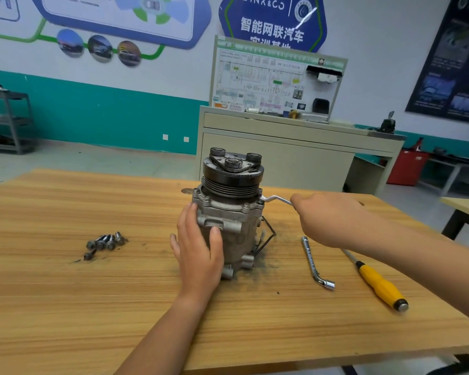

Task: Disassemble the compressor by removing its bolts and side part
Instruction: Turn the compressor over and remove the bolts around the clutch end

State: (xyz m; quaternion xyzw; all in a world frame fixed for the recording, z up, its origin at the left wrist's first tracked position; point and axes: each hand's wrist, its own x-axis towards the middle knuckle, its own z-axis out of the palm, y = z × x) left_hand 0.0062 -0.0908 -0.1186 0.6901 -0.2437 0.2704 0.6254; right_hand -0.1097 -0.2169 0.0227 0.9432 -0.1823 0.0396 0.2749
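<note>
Flat left hand point(198, 247) braces grey metal compressor point(236, 212); right hand point(328, 220) grips bent silver wrench point(276, 198) on its flange bolt point(260, 203) — slipping might topple it.

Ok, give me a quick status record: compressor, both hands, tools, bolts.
compressor: upright on table, pulley on top
left hand: braces compressor's side
right hand: holds wrench on right flange bolt
flange bolts: several still seated
loose bolts: pile on table, left of compressor
spare wrench: lying right of compressor
screwdriver: lying farther right
</note>
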